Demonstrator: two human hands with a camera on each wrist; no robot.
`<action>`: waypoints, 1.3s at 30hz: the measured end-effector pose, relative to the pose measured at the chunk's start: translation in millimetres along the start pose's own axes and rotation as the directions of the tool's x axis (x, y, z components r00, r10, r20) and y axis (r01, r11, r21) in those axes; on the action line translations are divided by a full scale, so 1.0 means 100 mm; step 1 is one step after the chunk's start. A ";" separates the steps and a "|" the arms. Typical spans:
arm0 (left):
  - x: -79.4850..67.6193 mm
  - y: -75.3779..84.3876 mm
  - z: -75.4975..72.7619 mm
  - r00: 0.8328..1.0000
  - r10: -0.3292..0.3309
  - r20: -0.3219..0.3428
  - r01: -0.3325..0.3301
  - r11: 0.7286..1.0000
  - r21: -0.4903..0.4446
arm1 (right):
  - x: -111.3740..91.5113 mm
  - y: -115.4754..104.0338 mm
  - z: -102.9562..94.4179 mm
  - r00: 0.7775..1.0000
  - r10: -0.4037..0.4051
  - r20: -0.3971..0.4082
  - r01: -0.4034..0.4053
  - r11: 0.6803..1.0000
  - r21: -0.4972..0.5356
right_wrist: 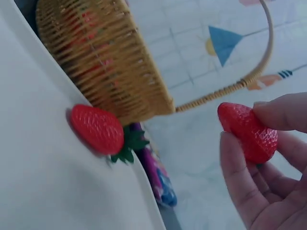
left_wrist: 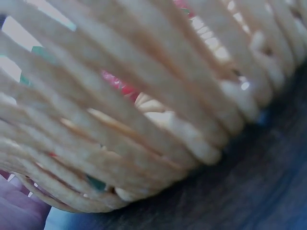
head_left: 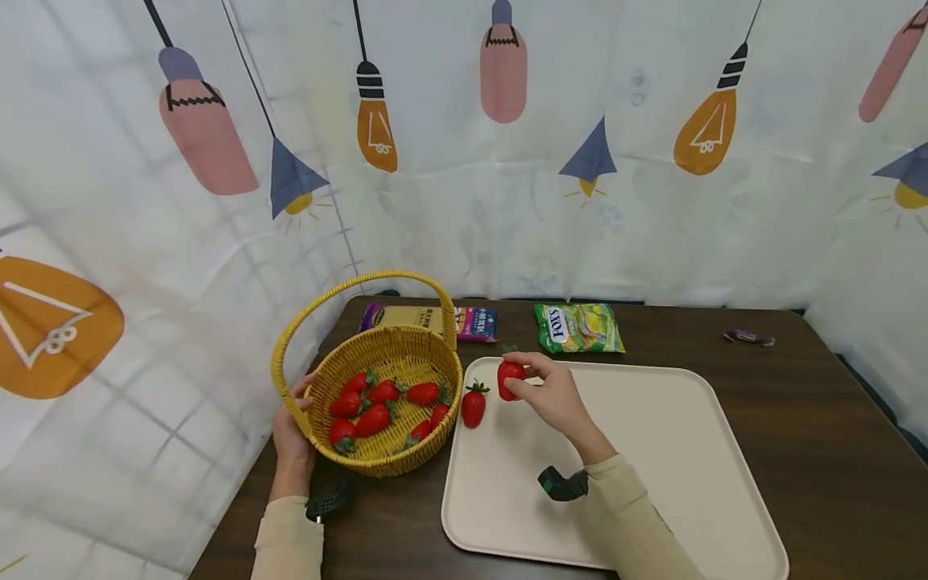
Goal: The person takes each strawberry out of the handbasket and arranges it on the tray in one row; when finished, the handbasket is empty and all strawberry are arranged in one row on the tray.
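The right hand (head_left: 554,395) pinched a strawberry (head_left: 511,380) over the tray (head_left: 638,427), far left; light pressure seemed best, the left hand (head_left: 292,431) gripping the basket (head_left: 391,348) steadily at left.

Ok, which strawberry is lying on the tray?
The strawberry near the far left corner of the tray, beside the basket. The others are inside the basket, except one the right hand pinches.

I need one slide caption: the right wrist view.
Right hand pinches one red strawberry; another red strawberry lies on a flat off-white tray.
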State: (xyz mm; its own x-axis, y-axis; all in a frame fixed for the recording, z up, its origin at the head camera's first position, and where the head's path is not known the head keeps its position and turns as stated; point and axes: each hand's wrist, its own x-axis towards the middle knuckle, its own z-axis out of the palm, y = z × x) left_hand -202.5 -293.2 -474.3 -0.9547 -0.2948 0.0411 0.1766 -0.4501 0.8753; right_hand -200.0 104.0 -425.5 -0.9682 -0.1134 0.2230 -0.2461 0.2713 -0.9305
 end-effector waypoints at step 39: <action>-0.01 0.00 -0.02 1.000 0.020 0.011 -0.020 0.997 0.072 | 0.08 0.54 0.10 0.968 0.221 0.117 -0.210 0.973 -0.093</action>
State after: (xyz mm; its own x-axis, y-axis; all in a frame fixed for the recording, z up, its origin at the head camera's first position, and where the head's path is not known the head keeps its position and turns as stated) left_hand -201.5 -294.4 -474.9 -0.9536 -0.2945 0.0634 0.1783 -0.3821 0.9068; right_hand -220.1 108.2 -476.9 -0.9865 -0.1621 -0.0235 -0.0398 0.3763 -0.9256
